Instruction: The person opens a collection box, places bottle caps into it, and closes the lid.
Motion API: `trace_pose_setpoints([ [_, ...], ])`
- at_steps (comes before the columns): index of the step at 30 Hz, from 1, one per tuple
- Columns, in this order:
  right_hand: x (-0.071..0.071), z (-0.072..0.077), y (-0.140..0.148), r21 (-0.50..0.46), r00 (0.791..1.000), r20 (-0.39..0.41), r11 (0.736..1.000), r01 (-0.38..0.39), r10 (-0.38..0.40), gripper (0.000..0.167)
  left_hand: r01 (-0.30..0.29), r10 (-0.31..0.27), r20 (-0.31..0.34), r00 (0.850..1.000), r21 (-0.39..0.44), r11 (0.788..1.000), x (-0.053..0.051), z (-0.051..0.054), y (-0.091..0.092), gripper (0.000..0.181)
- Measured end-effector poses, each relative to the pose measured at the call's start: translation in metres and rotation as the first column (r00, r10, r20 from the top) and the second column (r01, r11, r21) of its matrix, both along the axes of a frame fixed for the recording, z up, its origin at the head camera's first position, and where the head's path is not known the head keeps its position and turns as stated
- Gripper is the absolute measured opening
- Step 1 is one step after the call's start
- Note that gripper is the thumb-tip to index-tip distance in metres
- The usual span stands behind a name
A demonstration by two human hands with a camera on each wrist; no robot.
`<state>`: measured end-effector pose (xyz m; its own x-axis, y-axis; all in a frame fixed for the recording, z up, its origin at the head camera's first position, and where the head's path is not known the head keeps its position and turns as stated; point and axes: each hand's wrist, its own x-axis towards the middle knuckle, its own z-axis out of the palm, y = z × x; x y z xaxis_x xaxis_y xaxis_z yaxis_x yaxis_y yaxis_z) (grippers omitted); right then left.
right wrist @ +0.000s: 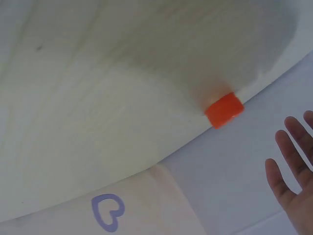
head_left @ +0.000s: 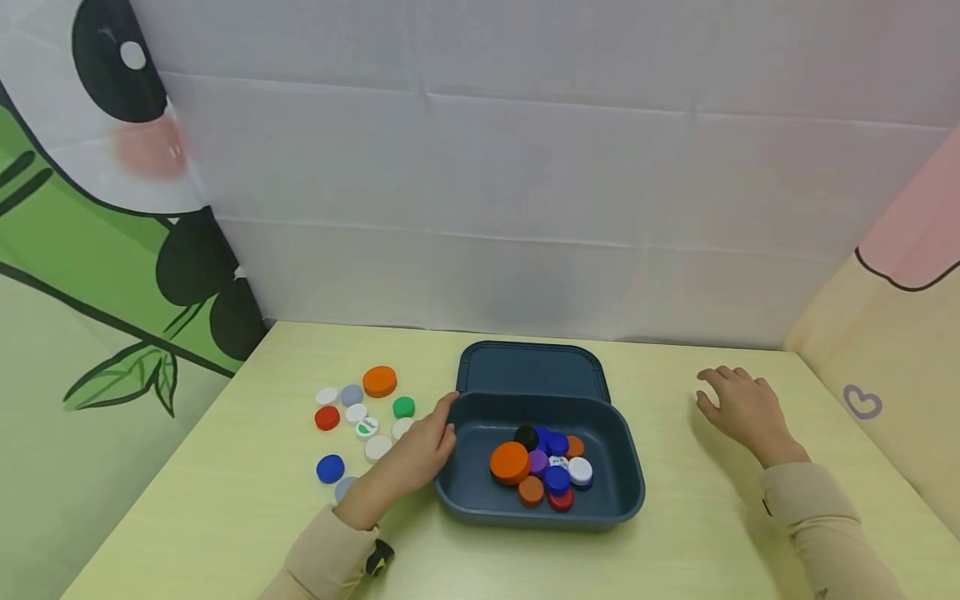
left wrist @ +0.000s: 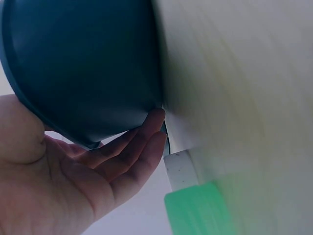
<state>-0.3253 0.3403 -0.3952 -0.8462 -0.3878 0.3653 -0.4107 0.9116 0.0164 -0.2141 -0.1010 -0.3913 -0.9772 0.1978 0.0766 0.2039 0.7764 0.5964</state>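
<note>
Box point(head_left: 611, 442) open above, caps point(head_left: 367, 427) crowding left

a booth-like setting: table point(head_left: 693, 546), creased pale backdrop point(head_left: 525, 183), cartoon-printed side walls point(head_left: 82, 217).

Open box point(head_left: 468, 467): smooth plastic by the look of it, satin more than shiny, light running softly along the wall.
Lid point(head_left: 532, 368): and here's that same smooth plastic look.
Bottle caps point(head_left: 379, 381): plastic again, smooth-topped, mostly matt.
Tabletop point(head_left: 690, 550): streaky wood-look grain, smooth.
Backdrop point(head_left: 525, 167): creased sheet, cloth or plastic, hard to call, faintly sheened.
Sleeves point(head_left: 810, 496): matt cloth, softly wrinkled.
</note>
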Motion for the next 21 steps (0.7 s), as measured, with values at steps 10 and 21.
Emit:
trace_pose_setpoints([
  [10,-0.002,-0.009,0.031,-0.019,0.986,0.136,0.995,0.099,-0.095,0.032,-0.003,0.003,0.008,1.0,0.009,1.0,-0.001,-0.001,0.0,0.046],
  [21,-0.01,-0.018,0.042,0.024,0.96,0.242,0.99,0.142,-0.144,0.038,-0.004,0.004,0.007,1.0,0.01,1.0,-0.001,-0.002,0.0,0.046],
])
